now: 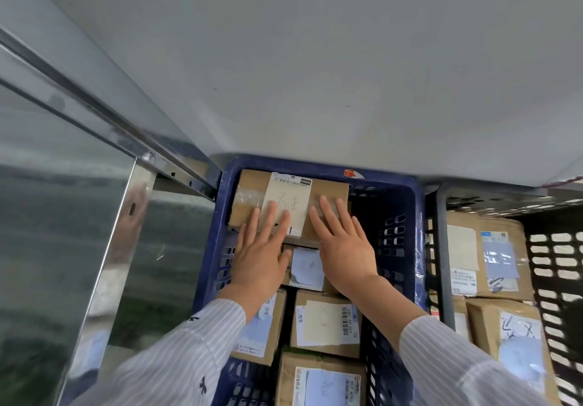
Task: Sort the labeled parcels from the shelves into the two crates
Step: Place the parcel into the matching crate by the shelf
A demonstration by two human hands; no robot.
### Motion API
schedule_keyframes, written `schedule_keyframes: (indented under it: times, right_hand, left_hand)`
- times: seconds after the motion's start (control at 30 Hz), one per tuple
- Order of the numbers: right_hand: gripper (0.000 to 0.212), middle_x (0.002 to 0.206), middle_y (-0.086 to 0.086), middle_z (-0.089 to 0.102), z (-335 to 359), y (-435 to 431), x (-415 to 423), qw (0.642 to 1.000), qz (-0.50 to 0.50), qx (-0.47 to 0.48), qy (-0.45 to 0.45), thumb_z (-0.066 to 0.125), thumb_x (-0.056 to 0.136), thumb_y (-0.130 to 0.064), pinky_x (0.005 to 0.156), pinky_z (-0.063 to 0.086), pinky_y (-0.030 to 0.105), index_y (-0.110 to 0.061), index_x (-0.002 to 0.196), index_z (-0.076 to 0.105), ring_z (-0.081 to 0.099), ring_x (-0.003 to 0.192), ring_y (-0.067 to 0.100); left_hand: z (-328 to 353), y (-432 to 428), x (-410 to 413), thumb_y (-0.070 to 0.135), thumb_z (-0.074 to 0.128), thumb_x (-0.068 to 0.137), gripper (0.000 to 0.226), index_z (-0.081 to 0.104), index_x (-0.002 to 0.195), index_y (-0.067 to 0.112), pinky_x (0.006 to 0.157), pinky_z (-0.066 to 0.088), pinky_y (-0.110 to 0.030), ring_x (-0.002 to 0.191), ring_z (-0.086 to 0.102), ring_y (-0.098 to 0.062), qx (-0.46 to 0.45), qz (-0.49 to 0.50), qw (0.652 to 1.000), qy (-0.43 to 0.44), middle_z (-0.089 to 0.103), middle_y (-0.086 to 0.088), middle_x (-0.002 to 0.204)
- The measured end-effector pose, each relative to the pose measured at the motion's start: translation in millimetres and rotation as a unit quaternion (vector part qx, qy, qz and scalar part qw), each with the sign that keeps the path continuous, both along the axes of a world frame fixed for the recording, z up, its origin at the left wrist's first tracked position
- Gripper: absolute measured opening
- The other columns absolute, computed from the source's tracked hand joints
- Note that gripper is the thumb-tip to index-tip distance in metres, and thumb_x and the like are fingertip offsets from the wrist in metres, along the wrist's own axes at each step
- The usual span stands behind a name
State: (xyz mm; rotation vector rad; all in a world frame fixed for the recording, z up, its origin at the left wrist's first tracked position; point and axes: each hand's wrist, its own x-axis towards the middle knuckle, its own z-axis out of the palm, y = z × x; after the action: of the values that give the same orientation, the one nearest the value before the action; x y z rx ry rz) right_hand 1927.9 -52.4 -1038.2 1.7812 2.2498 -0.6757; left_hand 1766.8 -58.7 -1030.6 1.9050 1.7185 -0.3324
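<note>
A brown cardboard parcel (252, 187) with a handwritten white label lies at the far end of the blue crate (391, 191). My left hand (262, 247) and my right hand (344, 244) lie flat on its near part, fingers straight and spread, touching the label and the box top. Below my hands the blue crate holds several more labeled parcels (325, 320). To the right stands a black crate (441, 247) with other labeled brown parcels (485, 254) in it.
A shiny metal frame post (104, 266) and rail (79, 102) run along the left side. A pale wall (315, 58) rises directly behind the crates. The two crates stand side by side, touching.
</note>
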Motion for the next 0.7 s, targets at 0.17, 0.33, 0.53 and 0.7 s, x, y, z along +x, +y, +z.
schedule_keyframes:
  times: [0.17,0.33,0.53,0.7]
  right_hand:
    - [0.089,0.149,0.015,0.038,10,4,-14,0.999,-0.012,-0.026,-0.029,0.085,0.059,-0.008,0.081,0.055,0.036,-0.007,0.139,0.045,0.036,0.135,0.040]
    - [0.075,0.159,0.004,-0.012,33,25,-16,0.991,0.031,-0.096,-0.087,0.049,0.096,-0.016,0.117,0.014,0.044,-0.020,0.152,-0.002,-0.009,0.146,0.030]
    - [0.067,0.159,0.001,-0.017,48,27,-14,0.991,0.079,-0.096,-0.055,0.036,0.101,-0.024,0.117,-0.009,0.041,-0.019,0.152,-0.006,-0.019,0.145,0.018]
    - [0.075,0.159,0.000,-0.018,40,20,-21,0.989,0.041,-0.140,-0.039,0.043,0.098,-0.027,0.119,-0.003,0.036,-0.015,0.152,-0.007,-0.016,0.146,0.017]
  left_hand:
    - [8,2,-1,0.033,0.045,0.097,0.076,-0.011,0.148,0.035,0.116,-0.006,-0.036,0.141,-0.026,-0.018,-0.055,-0.022,0.998,0.025,-0.030,0.009,0.152]
    - [42,34,5,0.037,0.051,0.094,0.076,0.001,0.151,0.031,0.116,0.013,-0.042,0.145,-0.014,-0.019,-0.144,-0.023,0.989,0.016,-0.020,0.008,0.156]
    - [50,32,-11,0.035,0.049,0.095,0.073,0.003,0.151,0.033,0.117,0.008,-0.041,0.146,-0.009,-0.016,-0.138,-0.050,0.989,0.019,-0.020,0.011,0.156]
    - [39,31,-4,0.038,0.049,0.095,0.067,0.012,0.151,0.029,0.117,0.004,-0.039,0.146,-0.002,-0.020,-0.095,-0.027,0.995,0.023,-0.010,0.007,0.159]
